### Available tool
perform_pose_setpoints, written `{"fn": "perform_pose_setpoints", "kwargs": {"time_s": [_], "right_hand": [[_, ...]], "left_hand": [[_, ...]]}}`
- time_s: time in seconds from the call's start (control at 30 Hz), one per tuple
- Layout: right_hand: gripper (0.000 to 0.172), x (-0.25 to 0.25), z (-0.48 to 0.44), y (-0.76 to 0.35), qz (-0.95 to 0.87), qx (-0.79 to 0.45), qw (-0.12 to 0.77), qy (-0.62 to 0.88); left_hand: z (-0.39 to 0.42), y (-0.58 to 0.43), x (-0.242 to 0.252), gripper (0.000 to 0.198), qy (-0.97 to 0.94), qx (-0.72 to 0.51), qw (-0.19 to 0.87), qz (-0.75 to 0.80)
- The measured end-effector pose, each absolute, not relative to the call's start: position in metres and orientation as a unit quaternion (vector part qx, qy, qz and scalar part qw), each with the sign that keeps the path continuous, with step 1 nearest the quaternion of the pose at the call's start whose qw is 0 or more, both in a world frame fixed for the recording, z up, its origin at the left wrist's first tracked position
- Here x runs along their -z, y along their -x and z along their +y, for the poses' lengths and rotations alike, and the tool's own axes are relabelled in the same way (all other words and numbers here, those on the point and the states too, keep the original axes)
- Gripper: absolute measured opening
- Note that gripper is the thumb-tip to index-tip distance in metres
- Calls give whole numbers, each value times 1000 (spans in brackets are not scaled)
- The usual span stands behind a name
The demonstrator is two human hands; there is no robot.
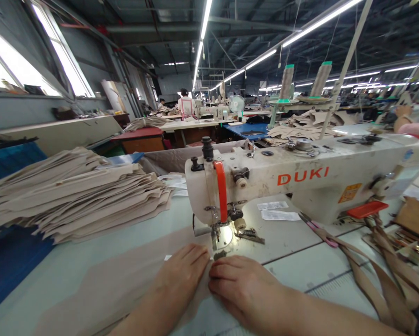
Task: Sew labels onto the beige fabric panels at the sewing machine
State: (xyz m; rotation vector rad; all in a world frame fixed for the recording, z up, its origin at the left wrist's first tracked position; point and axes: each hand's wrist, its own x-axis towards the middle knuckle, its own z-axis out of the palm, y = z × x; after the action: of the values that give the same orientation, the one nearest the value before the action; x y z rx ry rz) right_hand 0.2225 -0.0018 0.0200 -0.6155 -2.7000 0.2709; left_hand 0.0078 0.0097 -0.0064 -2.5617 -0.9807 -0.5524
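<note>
A beige fabric piece (pixel 100 280) lies on the sewing table in front of the machine, its edge just short of the needle. My left hand (pixel 184 268) rests on that fabric with bent fingers pressed together at its edge. Close beside it, my right hand (pixel 240 284) is closed at the same edge, its fingertips partly hidden. A small white strip (pixel 167 257) shows beside my left hand. Directly ahead stands the white sewing machine (pixel 244 182), its presser foot (pixel 215 238) lit by a lamp just beyond my fingers.
A tall stack of beige cut pieces (pixel 100 191) lies at the left. White labels (pixel 279 214) and pink-handled scissors (pixel 330 241) lie on the machine bed, with tan straps (pixel 366 275) at right. Thread cones (pixel 287 83) stand behind. Another person (pixel 186 105) is far ahead; someone's hand (pixel 403 112) shows at right.
</note>
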Motion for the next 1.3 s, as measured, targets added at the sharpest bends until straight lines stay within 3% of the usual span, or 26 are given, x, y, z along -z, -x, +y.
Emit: {"fn": "perform_pose_setpoints", "kwargs": {"time_s": [0.73,1.03,1.3], "right_hand": [[18,-13,10,-223,-933,-106,242,246],[14,-23,17,-215,-928,-38,165,332],[13,-23,15,-218,-929,-9,171,329]], "left_hand": [[9,-9,6,40,895,198,199,-348],[-7,-7,0,37,894,186,194,-359],[-16,-1,5,39,878,192,126,-421]]}}
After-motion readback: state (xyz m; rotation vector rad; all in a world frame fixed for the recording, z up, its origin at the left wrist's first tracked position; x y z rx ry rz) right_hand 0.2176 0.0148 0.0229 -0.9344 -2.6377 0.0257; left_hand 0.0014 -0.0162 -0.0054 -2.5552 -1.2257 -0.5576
